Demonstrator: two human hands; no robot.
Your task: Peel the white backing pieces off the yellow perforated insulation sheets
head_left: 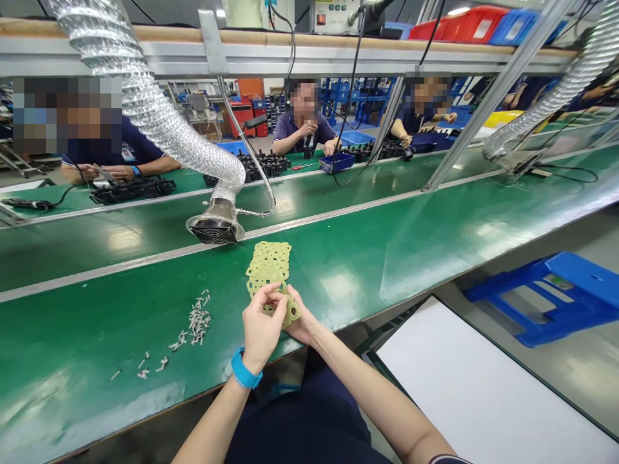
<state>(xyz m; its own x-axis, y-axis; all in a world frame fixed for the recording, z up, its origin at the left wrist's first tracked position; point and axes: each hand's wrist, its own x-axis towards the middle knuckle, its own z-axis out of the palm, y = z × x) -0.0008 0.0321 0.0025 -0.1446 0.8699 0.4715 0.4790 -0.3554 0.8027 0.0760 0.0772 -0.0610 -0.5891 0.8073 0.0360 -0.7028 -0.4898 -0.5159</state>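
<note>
Both my hands hold a pale green perforated sheet (269,267), a flexible strip with rows of round holes. My left hand (262,324), with a blue wristband (246,368) on its wrist, pinches the sheet's near part between fingers and thumb. My right hand (302,324) grips the sheet's near right corner from beneath, partly hidden behind it. The sheet's far end rests on a green conveyor belt (97,322). To the left, a scatter of small pale metal-looking pieces (198,320) lies on the belt.
A silver flexible duct (159,122) ends in a round grilled nozzle (216,229) just beyond the belt's metal rail (145,259). Co-workers (304,119) sit across a second belt with black parts. A white board (483,386) lies to my right, near a blue stool (546,299).
</note>
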